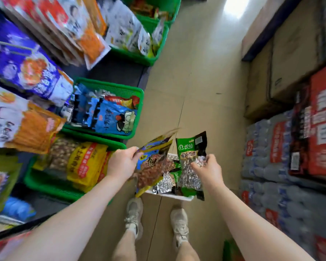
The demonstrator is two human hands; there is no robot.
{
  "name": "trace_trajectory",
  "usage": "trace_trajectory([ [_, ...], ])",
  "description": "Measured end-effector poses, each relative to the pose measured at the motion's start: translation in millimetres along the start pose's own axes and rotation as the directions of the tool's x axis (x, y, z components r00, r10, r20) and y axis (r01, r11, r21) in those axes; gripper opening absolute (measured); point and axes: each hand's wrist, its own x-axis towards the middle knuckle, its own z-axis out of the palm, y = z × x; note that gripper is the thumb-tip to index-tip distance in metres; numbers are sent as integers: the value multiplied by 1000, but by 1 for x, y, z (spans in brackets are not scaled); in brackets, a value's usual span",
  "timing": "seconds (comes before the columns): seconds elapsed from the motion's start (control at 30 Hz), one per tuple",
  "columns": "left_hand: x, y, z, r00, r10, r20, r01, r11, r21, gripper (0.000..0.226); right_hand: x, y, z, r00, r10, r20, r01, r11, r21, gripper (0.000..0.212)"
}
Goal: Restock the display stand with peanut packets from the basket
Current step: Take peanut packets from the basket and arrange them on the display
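The display stand [45,185] fills the left side, its green bins [120,91] stacked with snack bags, one near bin holding yellow peanut packets [83,162]. On the floor [196,91] just right of it sits a white basket [177,197] of packets. Above the basket the left hand [120,162] grips a blue-and-yellow peanut packet [151,166], fingers curled round its upper edge. The right hand [207,172] pinches a green-topped packet [191,147], held upright.
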Motion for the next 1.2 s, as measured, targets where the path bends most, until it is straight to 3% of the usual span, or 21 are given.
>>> trace_trajectory([
  [0.13,-45,37,-52,991,-12,-132,10,1000,-15,28,-47,-38,-36,990,-143,17,144,989,-44,33],
  [0.23,-91,49,-93,969,-107,-224,103,994,-30,28,-83,-68,-48,965,-249,82,255,964,-69,39],
  [0.37,-168,46,-157,880,-193,-435,207,978,-14,24,-138,-114,-40,881,-442,170,460,884,-85,40],
  [0.57,-296,28,-248,698,-154,-700,337,932,131,25,-255,-178,-1,675,-699,235,711,702,45,57],
  [0.77,-433,-2,-319,469,-166,-868,430,901,60,31,-406,-202,44,459,-866,198,835,496,237,64],
  [0.87,-502,-19,-348,381,-160,-911,425,905,19,39,-485,-208,67,374,-914,159,869,405,285,58],
  [1.03,-601,-43,-401,256,-97,-962,418,908,19,24,-593,-220,100,173,-980,102,904,199,379,55],
  [1.2,-663,-70,-451,163,-108,-981,432,902,-27,36,-662,-239,125,-5,-996,85,969,17,248,49],
])
